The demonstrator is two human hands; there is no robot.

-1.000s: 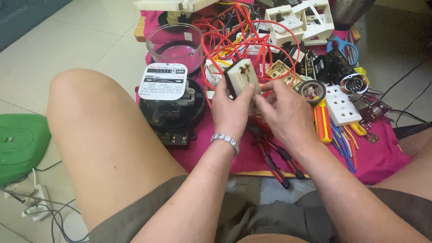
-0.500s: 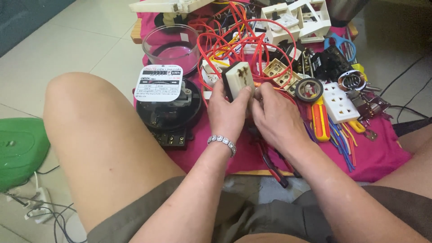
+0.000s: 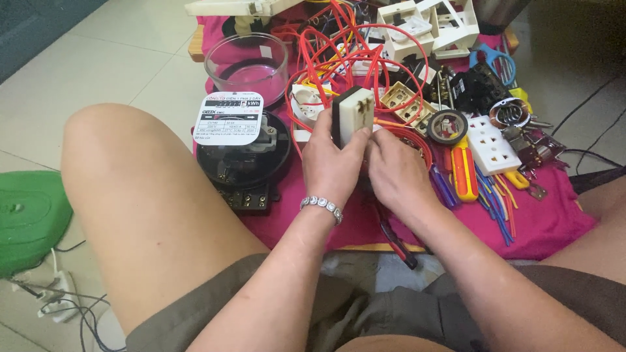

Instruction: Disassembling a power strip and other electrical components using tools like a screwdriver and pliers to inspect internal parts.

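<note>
Socket block [image 3: 353, 115], one, white and dark, is held upright above the pink cloth [image 3: 548, 228], gripped by the left hand [image 3: 332, 166] with fingers clenched round its sides. Right hand [image 3: 394, 173] is pressed against the block's lower edge; its finger grip cannot be told. One electricity meter [image 3: 240, 150] is seen left of the hands, one clear glass cover [image 3: 246, 64] behind it. One white outlet plate [image 3: 489, 145], one tape roll [image 3: 447, 126], one red-yellow screwdriver [image 3: 463, 173] are laid to the right. Red wires [image 3: 365, 49] are tangled behind.
</note>
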